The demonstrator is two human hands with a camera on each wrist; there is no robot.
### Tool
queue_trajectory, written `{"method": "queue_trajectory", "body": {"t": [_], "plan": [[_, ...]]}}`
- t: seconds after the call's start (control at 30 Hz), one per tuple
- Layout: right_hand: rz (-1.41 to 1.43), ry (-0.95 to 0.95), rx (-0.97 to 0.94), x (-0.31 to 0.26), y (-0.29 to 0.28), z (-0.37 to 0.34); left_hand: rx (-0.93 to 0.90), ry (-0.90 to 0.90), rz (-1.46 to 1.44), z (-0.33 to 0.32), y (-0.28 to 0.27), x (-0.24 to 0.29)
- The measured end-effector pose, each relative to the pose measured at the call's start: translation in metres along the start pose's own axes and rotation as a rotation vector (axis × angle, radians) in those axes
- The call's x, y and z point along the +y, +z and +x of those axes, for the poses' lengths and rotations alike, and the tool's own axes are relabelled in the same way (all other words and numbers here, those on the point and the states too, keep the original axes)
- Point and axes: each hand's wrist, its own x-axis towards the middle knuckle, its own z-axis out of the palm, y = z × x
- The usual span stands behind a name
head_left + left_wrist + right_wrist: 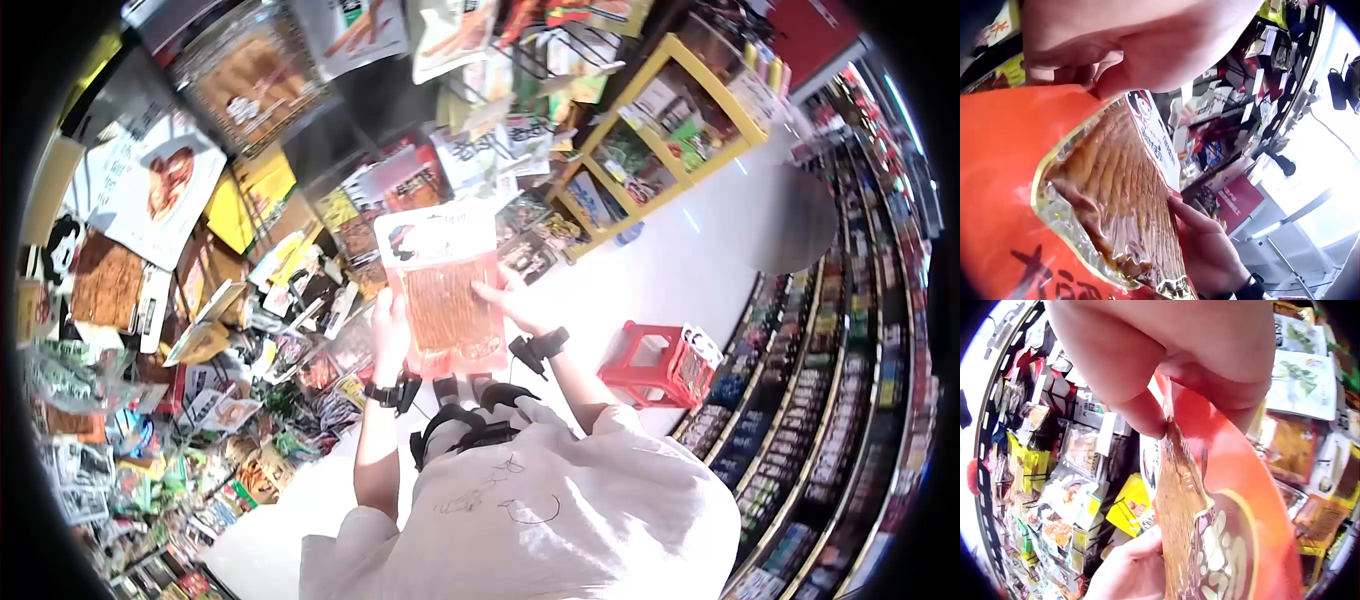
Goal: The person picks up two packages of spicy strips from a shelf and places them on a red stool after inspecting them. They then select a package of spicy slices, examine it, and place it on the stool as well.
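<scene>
A flat packet with a white header and brown sliced food behind a clear window (445,300) is held upright between both hands in front of the body. The left hand (390,325) grips its left edge, and the right hand (520,308) pinches the right edge with the thumb on the front. In the left wrist view the packet (1116,187) shows an orange-red panel; the left hand (1141,44) holds its edge and the right hand (1207,250) the far side. The right wrist view has the packet (1182,506) nearly edge-on, pinched by the right hand (1172,356), with the left hand (1132,569) beyond.
Hanging snack packets (160,190) crowd the racks in front and at left. A yellow-framed case (660,140) stands ahead to the right. On the pale floor is a red stool (655,370) with a packet on top. Long stocked shelves (820,400) curve along the right.
</scene>
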Motion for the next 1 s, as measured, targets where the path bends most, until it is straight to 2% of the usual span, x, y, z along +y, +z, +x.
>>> {"method": "queue_trajectory", "body": {"t": [0.03, 0.1, 0.17, 0.23, 0.3, 0.37, 0.43, 0.53, 0.57, 0.63, 0.67, 0.7, 0.8, 0.83, 0.9, 1.0], "plan": [[0.005, 0.063, 0.025, 0.015, -0.009, -0.021, -0.051, -0.027, -0.032, -0.017, 0.007, 0.007], [-0.205, -0.005, 0.129, 0.047, -0.026, -0.060, -0.208, -0.188, -0.292, -0.050, 0.024, -0.004], [-0.202, 0.213, 0.150, 0.010, -0.026, -0.111, -0.465, -0.319, -0.359, -0.081, 0.041, -0.040], [-0.096, 0.095, 0.217, 0.054, -0.047, -0.149, -0.610, -0.483, -0.496, -0.104, 0.058, -0.013], [-0.008, 0.102, 0.314, 0.076, -0.064, -0.185, -0.805, -0.486, -0.506, -0.120, 0.079, -0.036], [0.074, 0.086, 0.462, 0.072, -0.071, -0.223, -0.944, -0.549, -0.611, -0.126, 0.101, 0.007], [0.132, 0.063, 0.582, 0.084, -0.081, -0.261, -1.142, -0.544, -0.574, -0.135, 0.126, 0.010], [0.258, -0.022, 0.703, 0.087, -0.090, -0.323, -1.293, -0.471, -0.529, -0.161, 0.177, 0.019], [0.199, -0.030, 0.709, 0.104, -0.099, -0.345, -1.290, -0.463, -0.513, -0.172, 0.194, 0.020], [0.066, -0.142, 0.761, 0.101, -0.104, -0.395, -1.271, -0.381, -0.427, -0.201, 0.226, 0.034], [0.105, -0.139, 0.780, 0.106, -0.109, -0.418, -1.285, -0.233, -0.306, -0.216, 0.240, 0.040], [0.152, -0.134, 0.800, 0.112, -0.113, -0.441, -1.286, -0.158, -0.246, -0.231, 0.258, 0.029], [0.302, -0.033, 0.959, 0.160, -0.131, -0.503, -1.328, -0.235, -0.315, -0.285, 0.292, 0.066], [0.357, 0.014, 1.023, 0.164, -0.134, -0.521, -1.341, -0.182, -0.261, -0.299, 0.306, 0.072], [0.365, -0.085, 1.172, 0.166, -0.131, -0.558, -1.287, -0.213, -0.217, -0.333, 0.322, 0.100], [0.384, -0.224, 1.336, 0.177, -0.128, -0.602, -1.475, -0.235, -0.248, -0.360, 0.359, 0.097]]}}
